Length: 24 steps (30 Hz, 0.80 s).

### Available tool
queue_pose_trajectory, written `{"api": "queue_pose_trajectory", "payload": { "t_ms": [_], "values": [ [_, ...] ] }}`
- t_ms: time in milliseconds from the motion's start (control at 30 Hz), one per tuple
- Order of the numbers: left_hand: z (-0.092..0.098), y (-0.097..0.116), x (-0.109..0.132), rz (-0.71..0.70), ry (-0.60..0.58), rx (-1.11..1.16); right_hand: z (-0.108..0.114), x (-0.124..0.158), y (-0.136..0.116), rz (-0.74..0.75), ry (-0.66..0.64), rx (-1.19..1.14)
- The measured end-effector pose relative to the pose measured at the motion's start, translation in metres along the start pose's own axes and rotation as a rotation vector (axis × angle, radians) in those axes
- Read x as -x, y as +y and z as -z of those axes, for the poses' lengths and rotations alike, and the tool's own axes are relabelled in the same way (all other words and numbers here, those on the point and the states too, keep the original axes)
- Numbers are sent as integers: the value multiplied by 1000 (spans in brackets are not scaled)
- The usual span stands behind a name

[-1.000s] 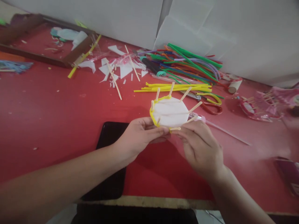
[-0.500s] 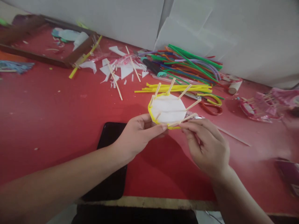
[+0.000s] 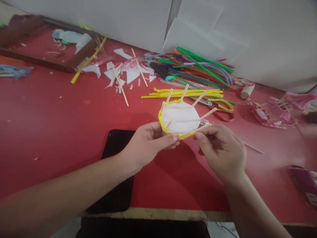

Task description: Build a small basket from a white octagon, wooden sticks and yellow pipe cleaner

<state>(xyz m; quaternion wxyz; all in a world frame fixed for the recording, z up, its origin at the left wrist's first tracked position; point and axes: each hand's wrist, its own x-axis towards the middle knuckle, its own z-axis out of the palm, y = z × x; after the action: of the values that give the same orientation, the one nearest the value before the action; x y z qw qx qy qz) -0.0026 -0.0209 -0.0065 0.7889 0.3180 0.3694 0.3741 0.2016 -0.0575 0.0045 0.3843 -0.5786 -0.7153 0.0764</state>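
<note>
Above the table's near side I see a white disc [image 3: 182,115] with several thin wooden sticks [image 3: 184,92] standing up around its rim. A yellow pipe cleaner [image 3: 161,120] runs along the left and near part of that rim, weaving past the sticks. My left hand [image 3: 151,142] is closed on the disc's near left edge, thumb on top and fingers underneath. At the near right edge, my right hand [image 3: 221,150] pinches the yellow pipe cleaner close to a stick. Its fingertips hide the pipe cleaner's end.
Behind the disc lie yellow pipe cleaners [image 3: 183,93], scissors [image 3: 224,109] and a pile of coloured pipe cleaners [image 3: 198,67]. White scraps [image 3: 132,75] lie further left, near a brown frame [image 3: 37,59]. A black phone-like slab [image 3: 116,185] rests under my left forearm. Pink stick-built pieces [image 3: 274,110] stand right.
The disc has shifted slightly right and tilted a little. My right fingers have moved a bit right along the near rim, with the thumb now pressed on the pipe cleaner.
</note>
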Motion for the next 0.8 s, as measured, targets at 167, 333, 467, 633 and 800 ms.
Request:
{"api": "queue_pose_trajectory", "payload": {
  "t_ms": [167, 333, 467, 633, 800],
  "values": [
    [2, 0, -1, 31, -37, 15, 0, 1, 1, -28, 13, -82],
    [3, -1, -4, 57, -80, 58, 1, -1, -4, -219, -66, -297],
    [3, -2, -3, 65, -85, 70, 0, -4, -8, -217, -85, -356],
    [1, 0, -1, 24, -116, 87, -4, -1, -10, -200, -35, -270],
    [-2, 3, 0, 10, -121, 128, -5, 2, -9, -174, -41, -184]
  ]
}}
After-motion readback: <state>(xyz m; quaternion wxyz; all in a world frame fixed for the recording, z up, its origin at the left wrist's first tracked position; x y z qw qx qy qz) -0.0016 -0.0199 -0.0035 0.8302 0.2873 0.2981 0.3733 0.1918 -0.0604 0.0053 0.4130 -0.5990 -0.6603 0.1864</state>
